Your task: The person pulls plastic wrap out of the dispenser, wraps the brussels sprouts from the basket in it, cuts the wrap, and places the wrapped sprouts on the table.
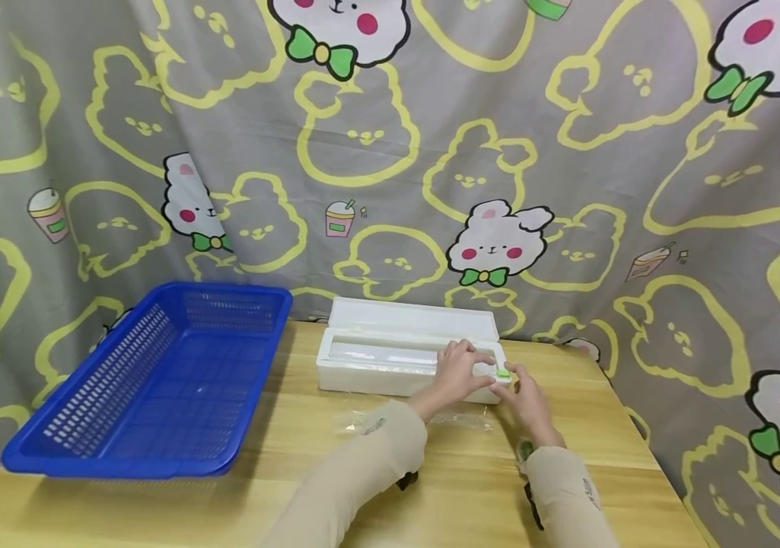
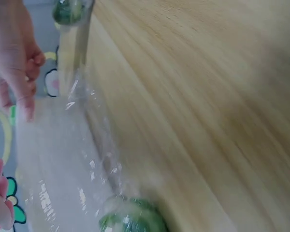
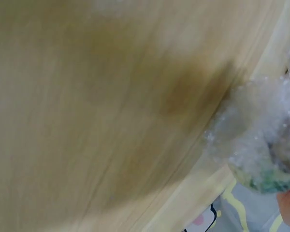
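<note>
A long white cling film dispenser (image 1: 376, 378) lies on the table with its lid (image 1: 410, 318) raised at the back. Its trough holds a roll of cling film (image 1: 379, 355). My left hand (image 1: 460, 371) is over the right part of the dispenser, fingers loosely bent, with nothing visible in them. At the right end, my right hand (image 1: 529, 403) pinches around the small green slide cutter (image 1: 503, 373). Clear film (image 2: 63, 164) hangs down the front onto the table in the left wrist view. Fingers (image 2: 0, 193) of the left hand show at that view's edge.
A large blue plastic basket (image 1: 242, 422) with slotted walls stands on the left of the wooden table (image 1: 300, 449). Behind the table hangs a grey cartoon-print curtain (image 1: 390, 205). A greenish, clear-wrapped item (image 3: 266, 164) fills the right wrist view's edge, its kind unclear.
</note>
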